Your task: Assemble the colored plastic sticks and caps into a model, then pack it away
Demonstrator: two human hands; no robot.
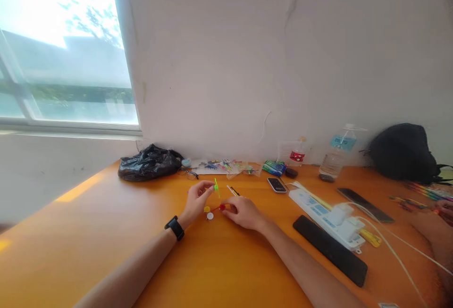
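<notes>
Head view centres on the green piece (217, 188), raised above the desk (170, 270) in the left hand (196, 199), which pinches it between thumb and fingertips, a fine grip that seems to suit so thin a part and leaves most of its upright length showing. Lower and just to its right, the red piece (222, 207) is held at the fingertips of the right hand (246, 212), close to the desk, probably to steady it. The yellow piece (207, 209) and the white piece (210, 216) sit between the hands, within easy reach; whether they are joined to the red piece is too small to tell. A slim stick (234, 191) lies just beyond the right fingers. Farther back, small parts (226, 164) are spread near the wall (219, 72), perhaps as a stock, with glasses (191, 175) and a black bag (150, 162) to their left. Rightward, a power strip (307, 203) carries white plugs (349, 228), and a black slab (329, 250) lies alongside it.
</notes>
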